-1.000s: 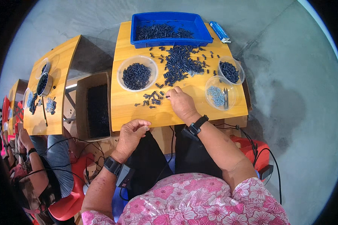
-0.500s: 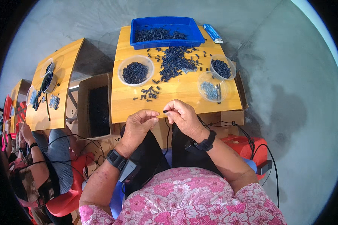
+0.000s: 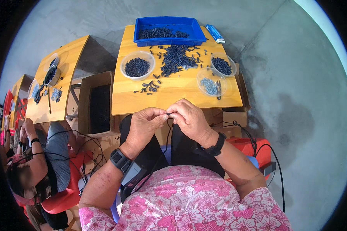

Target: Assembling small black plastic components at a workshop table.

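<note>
Just past the table's near edge, my two hands meet at the fingertips. My right hand (image 3: 189,120) pinches a small black tubular plastic piece (image 3: 168,114) between thumb and fingers. Against the piece's left end, my left hand (image 3: 144,125) is closed in a pinch; whatever it holds is too small to make out. On the table beyond lie a few loose black pieces (image 3: 149,87) and a larger heap of black pieces (image 3: 177,59). At the right, a clear round tub (image 3: 199,85) holds small pale blue-grey parts (image 3: 209,86) and a dark slim tool (image 3: 219,89).
A blue tray (image 3: 169,43) of black pieces stands at the table's far edge, beside a small blue-and-white box (image 3: 215,34). Two more clear tubs (image 3: 122,71) (image 3: 234,69) hold black pieces. Left of the table stands a cardboard box (image 3: 83,86); a co-worker (image 3: 36,158) sits farther left.
My left fingertips have moved right, closing the gap to the black piece in my right hand. The table appears slightly higher in the view.
</note>
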Demonstrator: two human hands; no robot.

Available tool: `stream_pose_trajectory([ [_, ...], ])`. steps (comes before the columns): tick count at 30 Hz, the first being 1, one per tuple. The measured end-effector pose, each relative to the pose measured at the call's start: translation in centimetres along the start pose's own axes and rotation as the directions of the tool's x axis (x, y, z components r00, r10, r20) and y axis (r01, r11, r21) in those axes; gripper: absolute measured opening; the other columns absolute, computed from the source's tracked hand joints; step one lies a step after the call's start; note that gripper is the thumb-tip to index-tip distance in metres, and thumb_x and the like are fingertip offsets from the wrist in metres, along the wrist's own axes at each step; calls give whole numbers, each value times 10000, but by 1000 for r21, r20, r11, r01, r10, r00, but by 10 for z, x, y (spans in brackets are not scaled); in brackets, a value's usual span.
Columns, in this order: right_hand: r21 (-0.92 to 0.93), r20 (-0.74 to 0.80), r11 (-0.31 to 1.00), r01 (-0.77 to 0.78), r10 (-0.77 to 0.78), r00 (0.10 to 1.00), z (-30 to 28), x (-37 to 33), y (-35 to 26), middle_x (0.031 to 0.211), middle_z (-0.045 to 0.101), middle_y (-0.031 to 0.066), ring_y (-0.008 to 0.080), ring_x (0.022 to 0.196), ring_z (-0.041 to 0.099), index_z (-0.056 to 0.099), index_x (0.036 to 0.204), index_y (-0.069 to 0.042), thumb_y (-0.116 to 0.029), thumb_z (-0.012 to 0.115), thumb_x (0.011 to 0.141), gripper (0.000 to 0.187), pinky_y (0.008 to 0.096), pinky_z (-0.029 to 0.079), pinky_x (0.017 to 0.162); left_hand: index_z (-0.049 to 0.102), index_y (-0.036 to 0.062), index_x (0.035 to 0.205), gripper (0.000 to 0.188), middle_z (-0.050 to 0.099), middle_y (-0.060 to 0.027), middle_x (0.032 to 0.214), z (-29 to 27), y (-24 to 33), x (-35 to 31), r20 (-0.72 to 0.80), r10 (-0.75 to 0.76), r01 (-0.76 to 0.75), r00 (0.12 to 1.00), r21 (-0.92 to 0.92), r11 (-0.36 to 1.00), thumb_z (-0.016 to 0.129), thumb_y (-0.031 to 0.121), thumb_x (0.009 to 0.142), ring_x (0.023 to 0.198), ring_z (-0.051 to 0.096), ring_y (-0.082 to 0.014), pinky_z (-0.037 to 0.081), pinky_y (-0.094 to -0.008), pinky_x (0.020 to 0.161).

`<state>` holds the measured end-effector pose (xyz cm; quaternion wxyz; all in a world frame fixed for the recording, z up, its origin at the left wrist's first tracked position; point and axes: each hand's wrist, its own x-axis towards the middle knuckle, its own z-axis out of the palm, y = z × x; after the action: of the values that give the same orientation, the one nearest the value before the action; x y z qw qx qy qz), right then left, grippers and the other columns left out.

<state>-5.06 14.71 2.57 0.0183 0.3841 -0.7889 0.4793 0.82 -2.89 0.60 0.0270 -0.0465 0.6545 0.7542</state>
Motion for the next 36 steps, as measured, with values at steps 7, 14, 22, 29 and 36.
stream_pose_trajectory([
  [7,170,-27,982,-83,89,996,-1,-3,-5,865,595,72,117,636,626,632,947,-12,80,612,818,160,230,500,575,654,-5,978,109,647,-14,842,5,1,-2,3,-59,59,998,-93,994,637,67,897,717,564,-59,480,-201,651],
  [14,215,-119,974,-77,105,987,8,-5,-4,833,641,82,131,611,634,664,917,-22,75,614,804,157,244,497,566,641,-11,994,127,646,-17,861,3,-3,-1,-17,-46,42,999,-149,988,629,79,906,735,567,-66,481,-206,672],
  [22,327,-169,931,-161,226,959,22,-8,-5,834,660,81,122,659,651,660,942,5,119,618,784,200,235,520,584,652,-1,982,111,656,-17,887,-3,-7,1,-26,-17,12,1000,-159,987,637,68,896,764,572,-71,485,-218,692],
  [29,201,-193,979,-40,80,978,21,-3,-2,793,660,83,150,682,658,686,985,-48,115,660,744,292,250,520,575,661,11,981,105,661,-13,882,-4,-13,3,11,26,-24,1000,-188,982,643,54,887,764,569,-67,486,-218,701],
  [36,167,-205,986,-14,48,978,21,-4,2,800,672,97,189,678,658,693,938,-52,97,684,723,262,271,515,595,662,11,1046,164,663,-10,885,-6,-12,2,7,29,-28,1000,-95,995,639,52,889,768,571,-64,488,-216,702],
])
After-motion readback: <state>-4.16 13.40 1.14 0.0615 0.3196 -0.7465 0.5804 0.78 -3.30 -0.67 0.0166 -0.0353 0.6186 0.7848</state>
